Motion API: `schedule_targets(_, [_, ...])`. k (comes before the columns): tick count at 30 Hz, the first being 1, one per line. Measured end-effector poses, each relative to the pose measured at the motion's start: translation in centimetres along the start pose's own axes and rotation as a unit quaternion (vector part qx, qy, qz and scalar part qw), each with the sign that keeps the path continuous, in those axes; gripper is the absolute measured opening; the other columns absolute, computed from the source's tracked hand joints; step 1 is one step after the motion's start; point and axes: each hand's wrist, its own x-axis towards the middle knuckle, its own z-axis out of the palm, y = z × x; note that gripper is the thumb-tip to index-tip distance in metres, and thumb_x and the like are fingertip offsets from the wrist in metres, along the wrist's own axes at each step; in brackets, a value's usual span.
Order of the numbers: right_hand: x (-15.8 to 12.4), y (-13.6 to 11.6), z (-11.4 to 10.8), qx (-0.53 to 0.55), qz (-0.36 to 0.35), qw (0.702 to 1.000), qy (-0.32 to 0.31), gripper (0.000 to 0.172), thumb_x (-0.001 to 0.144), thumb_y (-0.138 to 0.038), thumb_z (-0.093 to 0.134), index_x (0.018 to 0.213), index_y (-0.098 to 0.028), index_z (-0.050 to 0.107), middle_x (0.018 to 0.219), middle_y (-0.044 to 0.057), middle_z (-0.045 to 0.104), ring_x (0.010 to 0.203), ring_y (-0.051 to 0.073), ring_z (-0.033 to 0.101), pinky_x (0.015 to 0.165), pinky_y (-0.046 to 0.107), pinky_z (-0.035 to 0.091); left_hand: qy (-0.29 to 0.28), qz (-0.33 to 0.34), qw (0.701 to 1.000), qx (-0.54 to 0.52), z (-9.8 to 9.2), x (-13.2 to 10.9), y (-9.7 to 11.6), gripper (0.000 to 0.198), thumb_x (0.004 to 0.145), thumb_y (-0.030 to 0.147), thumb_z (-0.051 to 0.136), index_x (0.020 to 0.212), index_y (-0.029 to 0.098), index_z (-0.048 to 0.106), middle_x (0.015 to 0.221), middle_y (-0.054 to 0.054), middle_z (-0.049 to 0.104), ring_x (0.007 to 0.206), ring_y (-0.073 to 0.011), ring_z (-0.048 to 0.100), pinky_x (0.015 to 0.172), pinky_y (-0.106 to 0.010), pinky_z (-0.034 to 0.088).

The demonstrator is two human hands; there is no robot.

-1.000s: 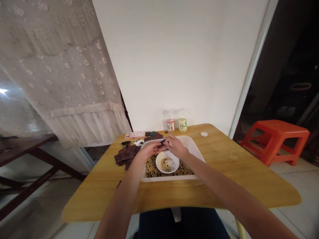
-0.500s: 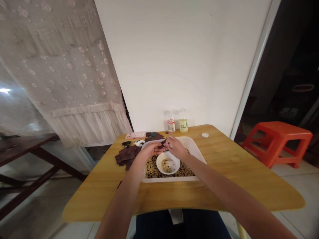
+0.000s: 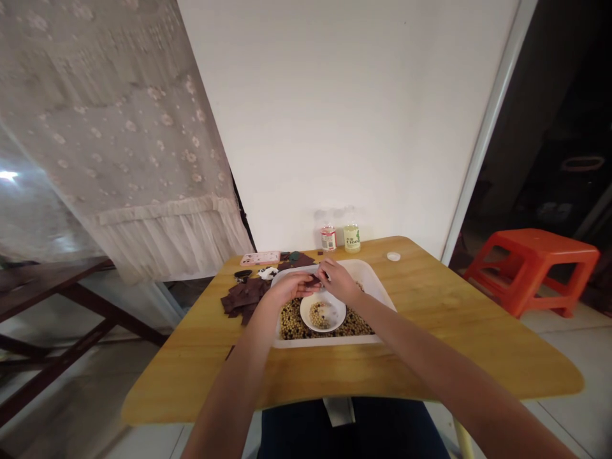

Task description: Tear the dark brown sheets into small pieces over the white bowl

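My left hand (image 3: 291, 287) is palm up over the tray, its fingers around a small dark brown piece (image 3: 314, 281), which looks like cloth or a pouch. Close against it, my right hand (image 3: 337, 280) has its fingertips pinched at the piece's right edge; anything tiny between them is hidden. Below both hands a white bowl (image 3: 341, 317) holds pale beads and a few dark ones. It sits in a white tray (image 3: 329, 342) among many beige and dark beads (image 3: 291, 324).
Left of the tray lies a pile of dark brown pieces (image 3: 243, 296), with a pink phone (image 3: 261, 258) behind it. Two clear bottles (image 3: 352, 238) stand by the wall. A white lid (image 3: 393, 256) lies on the wooden table (image 3: 430, 319); an orange stool (image 3: 545, 255) stands to the right.
The brown piece has tilted lower into my left palm. Both hands stay together over the tray; the right fingers have shifted only slightly.
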Motion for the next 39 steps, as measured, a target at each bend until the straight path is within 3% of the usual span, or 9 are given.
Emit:
schedule_targets(18, [0.05,0.01,-0.27,0.000,0.002,1.000,0.020,0.019,0.077,-0.008,0.041,0.063,-0.020,0.036,0.070,0.000,0.042,0.064,0.013,0.043,0.060,0.024,0.035,0.006,-0.007,1.000,-0.017,-0.20,0.17,-0.27,0.026,0.066,0.023,0.067,0.089,0.013,0.062,0.086,-0.010,0.069,0.078,-0.0204,0.067,0.068,-0.025,0.051])
schedule_targets(28, [-0.07,-0.17,-0.01,0.000,-0.004,1.000,0.004,0.017,0.078,-0.009,0.041,0.065,-0.020,0.037,0.070,0.000,0.042,0.065,0.013,0.043,0.060,0.023,0.035,0.004,-0.002,1.000,-0.020,-0.29,0.33,-0.26,0.015,0.071,0.020,0.061,0.084,0.013,0.064,0.081,-0.009,0.070,0.076,-0.0186,0.067,0.075,-0.028,0.050])
schedule_targets(33, [-0.01,-0.05,-0.18,-0.002,0.001,1.000,0.017,0.018,0.078,-0.010,0.041,0.064,-0.020,0.036,0.071,0.000,0.042,0.065,0.013,0.044,0.061,0.023,0.035,-0.007,-0.016,1.000,-0.019,-0.17,0.33,-0.23,0.018,0.070,0.022,0.064,0.086,0.013,0.064,0.082,-0.009,0.070,0.079,-0.0192,0.066,0.076,-0.028,0.050])
schedule_targets(39, [0.02,0.05,-0.27,-0.008,0.005,1.000,0.023,0.019,0.078,-0.010,0.041,0.063,-0.020,0.035,0.071,0.000,0.042,0.065,0.013,0.044,0.061,0.024,0.036,0.014,-0.003,0.999,-0.028,-0.40,0.48,-0.42,0.021,0.068,0.022,0.064,0.087,0.012,0.063,0.082,-0.010,0.069,0.076,-0.0194,0.067,0.069,-0.027,0.051])
